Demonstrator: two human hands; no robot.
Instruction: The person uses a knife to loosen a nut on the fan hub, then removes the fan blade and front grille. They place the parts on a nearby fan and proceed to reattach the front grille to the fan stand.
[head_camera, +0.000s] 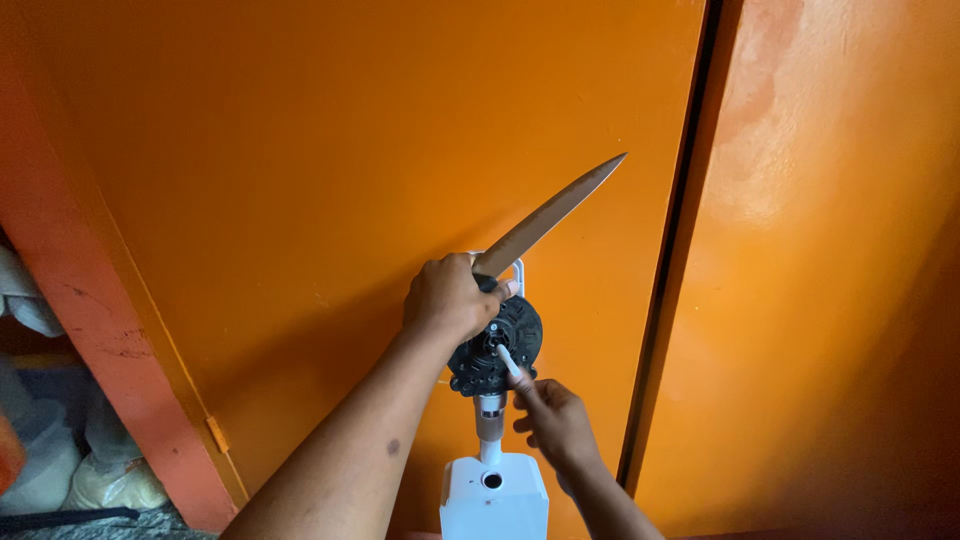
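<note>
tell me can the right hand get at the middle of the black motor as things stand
Probably yes. The right hand already has a thin white tool at the middle of the black motor. The left hand, gripping a knife, sits at the upper left, off the face.

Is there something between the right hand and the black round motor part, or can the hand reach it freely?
Nothing visible blocks it. The right hand already reaches the black motor housing with a thin white stick. The left hand grips the housing's top, holding a knife.

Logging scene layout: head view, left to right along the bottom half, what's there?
Pale sacks → orange-red door frame post → left hand gripping a knife → right hand → dark door gap → orange right panel.
</note>
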